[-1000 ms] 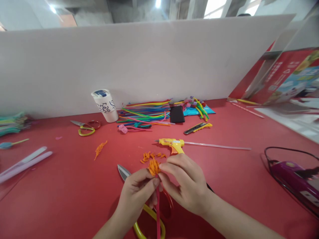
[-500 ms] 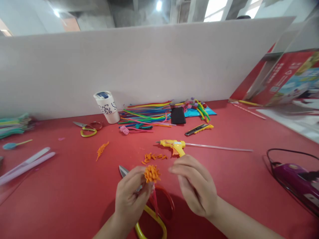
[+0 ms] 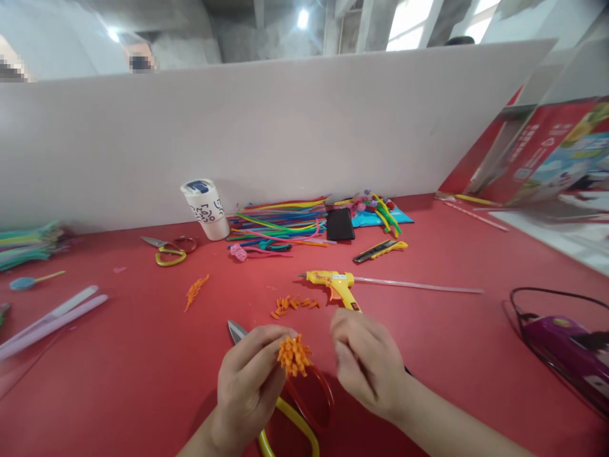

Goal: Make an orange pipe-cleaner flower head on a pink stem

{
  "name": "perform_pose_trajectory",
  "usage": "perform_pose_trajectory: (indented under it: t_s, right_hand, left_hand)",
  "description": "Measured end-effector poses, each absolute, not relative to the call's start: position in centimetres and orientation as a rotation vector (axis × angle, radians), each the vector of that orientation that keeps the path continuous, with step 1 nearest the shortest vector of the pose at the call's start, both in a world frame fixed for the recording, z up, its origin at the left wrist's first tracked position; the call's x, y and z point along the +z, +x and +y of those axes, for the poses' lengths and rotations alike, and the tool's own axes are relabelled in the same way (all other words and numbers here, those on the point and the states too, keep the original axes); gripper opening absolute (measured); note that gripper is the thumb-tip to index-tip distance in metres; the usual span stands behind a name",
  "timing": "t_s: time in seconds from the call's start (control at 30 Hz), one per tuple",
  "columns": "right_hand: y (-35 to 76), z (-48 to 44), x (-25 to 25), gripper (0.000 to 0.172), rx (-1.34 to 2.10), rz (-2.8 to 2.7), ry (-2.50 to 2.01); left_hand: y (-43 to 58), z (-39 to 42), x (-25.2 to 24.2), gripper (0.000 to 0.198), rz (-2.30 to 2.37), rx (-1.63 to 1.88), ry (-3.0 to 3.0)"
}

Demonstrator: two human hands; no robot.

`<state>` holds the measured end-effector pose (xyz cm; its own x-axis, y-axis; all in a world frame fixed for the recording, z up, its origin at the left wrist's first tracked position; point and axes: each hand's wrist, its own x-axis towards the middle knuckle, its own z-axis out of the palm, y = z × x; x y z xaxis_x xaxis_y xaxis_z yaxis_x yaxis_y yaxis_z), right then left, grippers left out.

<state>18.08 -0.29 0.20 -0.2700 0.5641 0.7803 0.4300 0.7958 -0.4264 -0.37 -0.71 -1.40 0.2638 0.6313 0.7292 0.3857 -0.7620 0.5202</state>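
Observation:
My left hand is closed around the underside of an orange pompom-like flower made of short fuzzy pieces. To the right of the flower, apart from it, my right hand is curled with fingertips pressed together; whatever it may pinch is hidden. Large scissors with one red and one yellow handle lie under my left hand. Just beyond the flower is a small heap of orange bits. The yellow glue gun rests behind my right hand, a long clear glue stick in its rear.
Farther back are a bundle of coloured pipe cleaners, a black flat case, a utility knife and a white tumbler. Smaller scissors and an orange strand lie left. A purple device with a cable stands right.
The flower has tipped toward me and dropped slightly in my left hand, and its pink stem is now out of sight. My right hand has moved slightly down and its fingers have curled in.

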Motion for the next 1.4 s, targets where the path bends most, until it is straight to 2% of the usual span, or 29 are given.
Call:
perform_pose_trajectory:
  t_s: [0.1,0.2,0.23,0.3,0.37,0.5,0.57,0.67,0.8,1.0,1.17,1.3,1.4]
  right_hand:
    - [18.4,0.2,0.0,0.028,0.179,-1.896,-1.020]
    - [18.9,1.5,-0.3,0.034,0.189,-1.899,-1.385]
    - [19.1,2.1,-0.5,0.031,0.190,-1.885,-1.472]
    - [19.7,3.2,-1.0,0.012,0.184,-1.842,-1.619]
    - [20.4,4.2,-1.3,0.011,0.189,-1.811,-1.807]
    - [21.5,5.4,-1.6,0.028,0.281,-1.797,-2.056]
    - [21.8,5.8,-1.8,0.026,0.336,-1.769,-2.101]
    - [22.3,6.3,-2.5,0.021,0.470,-1.722,-2.086]
    - [23.0,6.8,-2.8,0.027,0.726,-1.610,-1.951]
    - [22.5,6.0,-1.5,0.033,1.222,-1.332,-1.509]
    - [21.4,4.6,-0.9,0.022,1.534,-1.225,-1.220]
    - [20.9,3.6,-0.4,0.019,1.643,-1.241,-1.072]
    - [20.7,2.9,-0.1,0.018,1.577,-1.240,-1.036]
  left_hand:
    - [0.0,-0.9,-1.0,0.033,1.060,1.475,2.094]
    - [0.6,-0.9,-0.8,0.017,1.112,1.435,1.775]
    - [0.8,-0.8,-0.8,0.013,1.131,1.395,1.632]
    - [1.3,-0.6,-0.9,0.006,1.154,1.304,1.321]
    - [1.6,-0.3,-1.1,0.009,1.147,1.236,1.042]
    - [1.6,0.0,-1.5,0.016,1.091,1.164,0.780]
    - [1.5,0.0,-1.5,0.015,1.065,1.133,0.750]
    - [1.3,0.1,-1.5,0.014,1.011,1.094,0.723]
    - [1.1,0.4,-1.3,0.014,0.885,1.076,0.668]
    - [0.9,0.9,-1.0,0.013,0.824,1.054,0.551]
    - [0.8,1.0,-1.0,0.015,0.755,1.104,0.540]
    - [0.7,1.0,-1.0,0.020,0.742,1.146,0.534]
    - [0.6,1.1,-1.1,0.020,0.774,1.172,0.550]
